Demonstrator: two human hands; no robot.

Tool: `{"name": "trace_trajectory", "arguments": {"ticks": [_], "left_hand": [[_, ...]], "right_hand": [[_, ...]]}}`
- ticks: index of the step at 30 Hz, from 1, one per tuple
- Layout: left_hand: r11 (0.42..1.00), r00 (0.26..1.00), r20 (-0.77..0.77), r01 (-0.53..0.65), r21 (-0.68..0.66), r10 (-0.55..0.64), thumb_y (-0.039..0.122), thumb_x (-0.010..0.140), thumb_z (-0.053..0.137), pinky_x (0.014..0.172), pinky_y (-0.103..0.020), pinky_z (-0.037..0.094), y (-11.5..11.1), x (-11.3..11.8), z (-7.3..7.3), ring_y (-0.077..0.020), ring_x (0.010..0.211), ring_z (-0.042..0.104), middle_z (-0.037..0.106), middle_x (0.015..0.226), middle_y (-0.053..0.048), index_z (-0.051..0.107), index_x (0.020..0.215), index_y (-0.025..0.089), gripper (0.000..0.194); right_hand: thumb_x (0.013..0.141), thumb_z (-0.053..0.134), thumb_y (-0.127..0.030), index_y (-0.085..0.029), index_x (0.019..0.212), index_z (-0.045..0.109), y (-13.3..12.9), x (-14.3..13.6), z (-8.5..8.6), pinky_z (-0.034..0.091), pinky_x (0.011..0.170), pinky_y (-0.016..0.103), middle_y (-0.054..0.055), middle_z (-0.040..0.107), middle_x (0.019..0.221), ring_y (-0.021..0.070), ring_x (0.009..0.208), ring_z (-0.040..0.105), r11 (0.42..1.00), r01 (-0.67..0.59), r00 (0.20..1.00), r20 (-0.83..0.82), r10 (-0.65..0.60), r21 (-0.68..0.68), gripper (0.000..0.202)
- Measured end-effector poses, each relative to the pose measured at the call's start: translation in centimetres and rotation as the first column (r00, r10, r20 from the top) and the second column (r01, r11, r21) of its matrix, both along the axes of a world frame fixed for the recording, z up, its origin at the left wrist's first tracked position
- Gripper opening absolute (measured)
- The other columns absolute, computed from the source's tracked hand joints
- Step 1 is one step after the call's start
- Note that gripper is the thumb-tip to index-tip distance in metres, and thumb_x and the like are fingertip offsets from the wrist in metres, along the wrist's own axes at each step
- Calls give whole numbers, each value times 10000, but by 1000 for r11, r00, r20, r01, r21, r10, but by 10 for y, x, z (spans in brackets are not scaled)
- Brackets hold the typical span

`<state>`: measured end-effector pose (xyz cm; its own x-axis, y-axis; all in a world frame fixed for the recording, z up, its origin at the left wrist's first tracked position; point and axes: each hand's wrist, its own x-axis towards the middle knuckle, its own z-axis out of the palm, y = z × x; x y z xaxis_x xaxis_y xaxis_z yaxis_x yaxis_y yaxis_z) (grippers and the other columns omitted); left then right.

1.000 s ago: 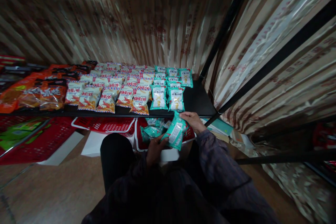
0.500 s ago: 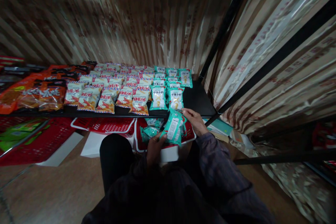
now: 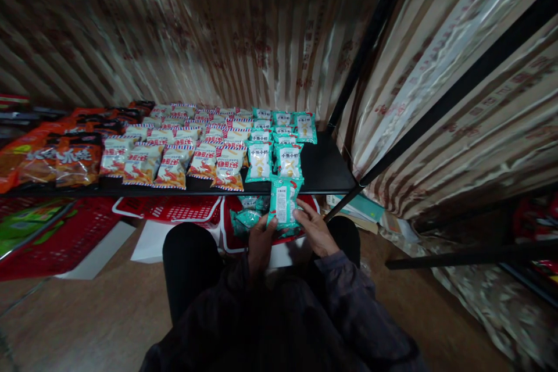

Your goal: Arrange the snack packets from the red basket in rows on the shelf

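Observation:
A teal snack bag (image 3: 284,202) is held between my two hands, its printed back facing up, just in front of the shelf edge. My left hand (image 3: 261,239) grips its lower left corner. At its lower right side, my right hand (image 3: 316,229) closes with the thumb on top. Under the bag stands a red plastic basket (image 3: 229,236) with more teal bags (image 3: 247,219) inside. Teal bags of the same kind, such as the front one (image 3: 289,161), lie face up in overlapping rows on the black shelf (image 3: 329,164).
White-and-red snack bags (image 3: 174,165) and orange bags (image 3: 78,158) fill the shelf to the left. Another red basket (image 3: 174,209) and one with green packs (image 3: 32,222) sit below. A black metal post (image 3: 370,40) and striped curtains (image 3: 261,23) bound the shelf.
My right hand has moved down from the bag's top right to its lower right side. The teal bag has turned from tilted to nearly straight and shifted slightly left.

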<state>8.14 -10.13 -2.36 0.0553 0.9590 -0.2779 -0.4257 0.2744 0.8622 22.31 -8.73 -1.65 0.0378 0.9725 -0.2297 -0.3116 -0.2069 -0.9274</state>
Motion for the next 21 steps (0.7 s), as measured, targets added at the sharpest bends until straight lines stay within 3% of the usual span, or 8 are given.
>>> {"name": "trace_trajectory", "arguments": {"ticks": [7,11,15,17,21], "left_hand": [[987,993,-35,117,112,-114,428,699,749,954,-356,484,10,-8,18,-282,1146,611,675,1229,-100,637,1174,169,552],[998,999,-54,5,68,-2,475,670,759,927,-350,486,29,-14,29,-264,1104,629,676,1212,-112,616,1185,182,609],[988,974,-192,-96,124,118,505,626,777,880,-348,490,55,-23,38,-241,997,653,714,1065,-104,640,1122,156,622],[991,951,-297,-50,123,85,507,591,792,823,-337,494,69,-30,43,-231,900,658,726,935,-83,687,1002,143,559],[976,914,-396,158,151,-87,465,557,810,762,-313,483,90,-39,56,-210,787,641,724,787,-49,734,781,159,387]], "right_hand": [[591,844,-465,-252,1154,680,-4,-2,0,552,851,393,50,752,997,251,931,695,999,44,999,-6,-44,32,624],[549,871,-438,-242,1092,707,-5,-2,-2,536,901,393,49,738,1075,247,995,681,1000,18,1000,-11,-18,9,600],[519,885,-423,-243,1069,719,-5,0,-4,526,922,399,40,734,1093,250,1024,670,1000,9,1000,22,-9,-15,603],[519,886,-419,-250,1069,723,-5,2,-2,532,912,405,36,743,1063,251,1001,678,999,-24,999,33,25,-27,597],[532,882,-402,-263,1064,730,-4,6,4,530,916,410,26,751,1039,252,990,682,994,-103,994,47,104,-22,570]]}}
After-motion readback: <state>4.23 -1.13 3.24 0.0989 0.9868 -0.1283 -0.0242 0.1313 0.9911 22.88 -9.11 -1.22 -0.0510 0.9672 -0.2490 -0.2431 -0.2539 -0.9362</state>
